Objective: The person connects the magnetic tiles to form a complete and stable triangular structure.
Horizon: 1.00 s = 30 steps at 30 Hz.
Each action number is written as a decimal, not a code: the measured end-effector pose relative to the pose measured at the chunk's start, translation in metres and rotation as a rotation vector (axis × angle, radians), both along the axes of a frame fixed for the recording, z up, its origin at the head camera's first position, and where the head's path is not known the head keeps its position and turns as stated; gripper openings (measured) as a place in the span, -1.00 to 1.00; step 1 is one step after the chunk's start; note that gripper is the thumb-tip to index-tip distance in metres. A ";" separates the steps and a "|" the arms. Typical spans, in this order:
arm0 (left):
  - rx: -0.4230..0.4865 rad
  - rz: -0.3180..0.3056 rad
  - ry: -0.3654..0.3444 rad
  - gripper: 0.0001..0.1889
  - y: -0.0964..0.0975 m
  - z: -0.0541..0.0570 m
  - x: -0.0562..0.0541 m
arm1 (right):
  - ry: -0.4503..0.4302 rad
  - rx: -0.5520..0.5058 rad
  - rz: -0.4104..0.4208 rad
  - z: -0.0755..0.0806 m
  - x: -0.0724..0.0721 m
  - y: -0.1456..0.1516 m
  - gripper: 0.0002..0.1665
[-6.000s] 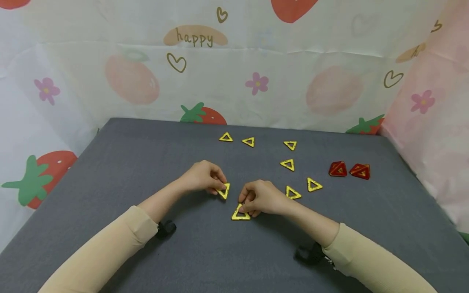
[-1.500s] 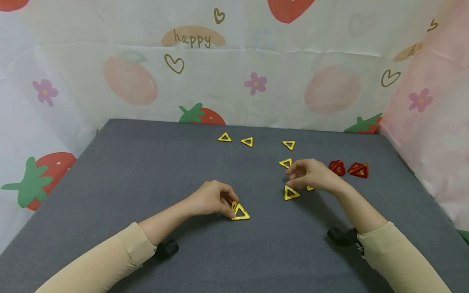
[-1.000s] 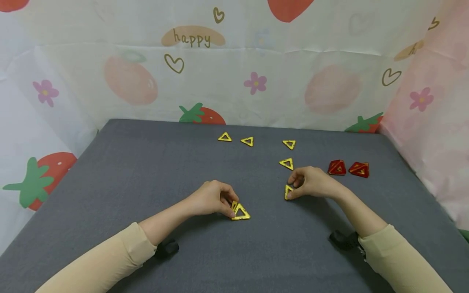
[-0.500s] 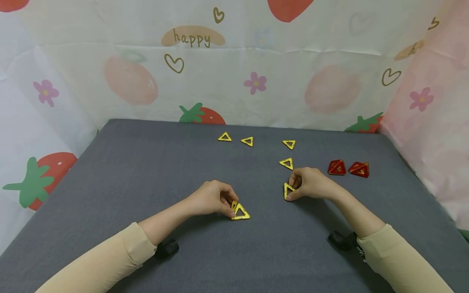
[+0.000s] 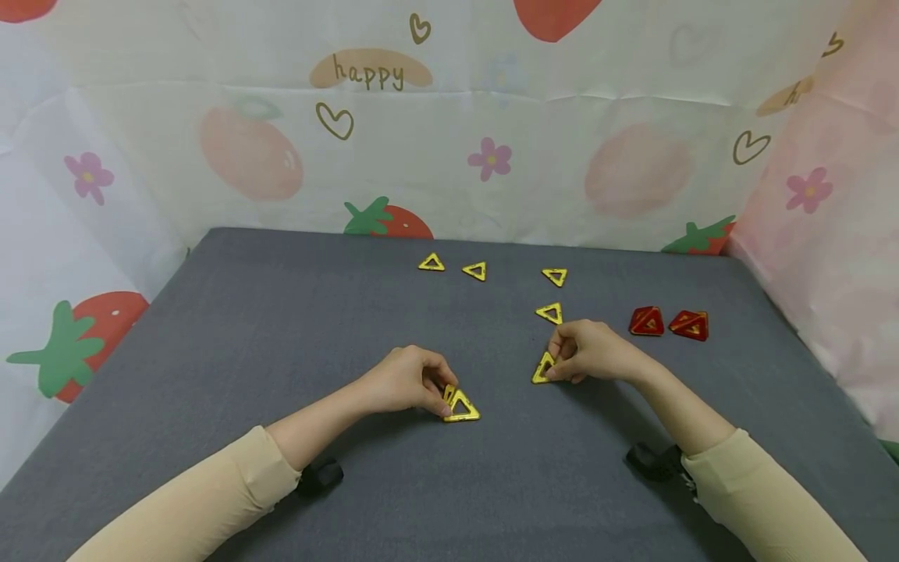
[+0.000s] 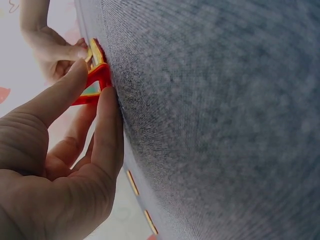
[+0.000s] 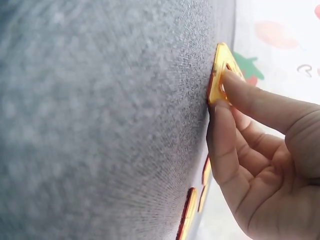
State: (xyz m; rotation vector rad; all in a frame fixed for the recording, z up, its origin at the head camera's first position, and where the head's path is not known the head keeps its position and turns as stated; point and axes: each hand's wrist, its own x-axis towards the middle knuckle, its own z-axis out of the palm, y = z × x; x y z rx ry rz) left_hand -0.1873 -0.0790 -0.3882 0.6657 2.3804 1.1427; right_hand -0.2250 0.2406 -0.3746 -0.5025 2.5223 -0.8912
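Note:
Near the middle of the table, my left hand [image 5: 403,380] pinches a triangular magnetic tile, which stands tilted against the left side of a flat yellow triangle tile [image 5: 458,418]. The pinched tile [image 6: 103,75] shows red in the left wrist view, and the fingers cover part of it. To the right, my right hand [image 5: 597,350] holds another yellow triangle tile [image 5: 539,378] between thumb and fingers. In the right wrist view that tile [image 7: 216,87] has a yellow face and a red edge, and its lower edge is close to the cloth.
Just beyond the right hand lies a yellow tile [image 5: 558,307]. Further back are three more yellow tiles, one of them a triangle tile [image 5: 422,268] at the left. Two red faceted pieces, such as this red piece [image 5: 646,321], sit at the right on the grey cloth [image 5: 281,312].
Since six seconds ago, the left hand has brought its tile against the middle one, which the right hand let go. The right hand moved right, took another tile and has shifted it slightly left.

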 end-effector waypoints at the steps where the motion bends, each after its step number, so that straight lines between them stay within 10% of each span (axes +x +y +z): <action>1: 0.001 0.000 0.000 -0.64 0.000 0.000 0.000 | -0.007 -0.007 0.004 0.000 0.000 -0.001 -0.74; 30: 0.016 0.007 -0.004 -0.65 -0.001 -0.004 0.000 | -0.080 -0.198 0.014 -0.004 0.015 -0.046 -0.77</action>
